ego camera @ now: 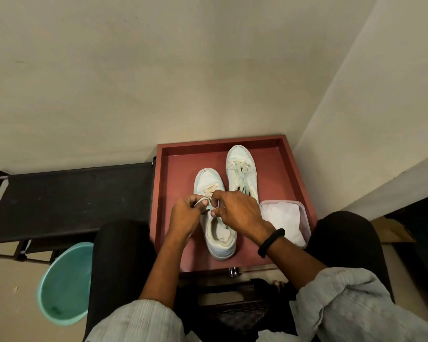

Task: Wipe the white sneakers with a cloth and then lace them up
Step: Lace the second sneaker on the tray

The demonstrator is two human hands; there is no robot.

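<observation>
So, biggest stuff first: a black rack (67,201) is parked to the left and isn't being used for anything right now. Next to it, the red rimmed surface (178,174) is where everything for the job has been kept. The raised edge probably stops things sliding off, and it's pulled right up between the knees so it's all in easy reach. A teal basin (64,285) is left on the floor under the rack, likely for the wiping part.

Both white sneakers are stood on the surface, toes pointed away. The far sneaker (240,159) looks laced and knotted already, so it's been left further back out of the way. The near sneaker (220,243) is kept close, heel toward the body, which makes sense since that puts the eyelets right under the hands.

The cloth (279,218) is folded inside a clear container (307,227) at the right, just beside the far sneaker's heel. Seems wiping is done with.

The lace (205,202) is pinched by the left hand (185,214) and the right hand (235,211) over the tongue, fingers (216,197) curled tight around it. Looks like a knot or bow is being formed, though the exact crossing is hidden. A black wristband (271,243) is worn on the right wrist.
</observation>
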